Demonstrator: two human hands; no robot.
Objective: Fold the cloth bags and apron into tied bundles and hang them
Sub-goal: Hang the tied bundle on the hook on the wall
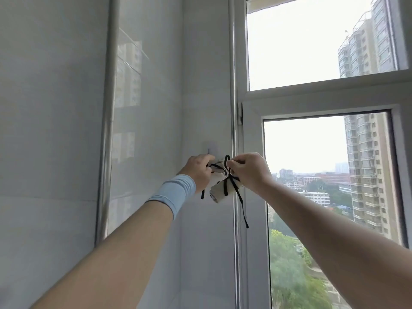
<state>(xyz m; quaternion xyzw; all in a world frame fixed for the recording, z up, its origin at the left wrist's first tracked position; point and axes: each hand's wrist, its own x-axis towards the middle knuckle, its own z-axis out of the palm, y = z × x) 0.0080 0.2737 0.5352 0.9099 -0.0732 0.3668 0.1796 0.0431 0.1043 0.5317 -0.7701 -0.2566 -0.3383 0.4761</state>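
Both hands are being held up close beneath a clear adhesive wall hook (208,146) that is stuck to a white tiled wall (55,130). The left hand (199,169) is being kept just below the hook with its fingers curled round the upper end of a rolled cream cloth bundle (220,189). Whether the knuckles are touching the hook cannot be told. The right hand (249,169) is being kept to the right of the hook and slightly lower, and a small loop of the black tie (227,160) is being pinched between its thumb and forefinger. That loop is being held upright, right of the hook and apart from it.

The bundle is being held tilted below and to the right of the hook, between the two hands, with its open rolled end turned down and to the left. It is being bound round its middle by the black tie. One long loose tail is being left to dangle well below the hook on the right, and a shorter tail is hanging under the left hand. A light blue wristband (172,192) is being worn on the left wrist, down and left of the hook. A white window frame (252,101) is standing to the right of the hook, and a thick metal pipe (109,108) is running vertically well to its left.
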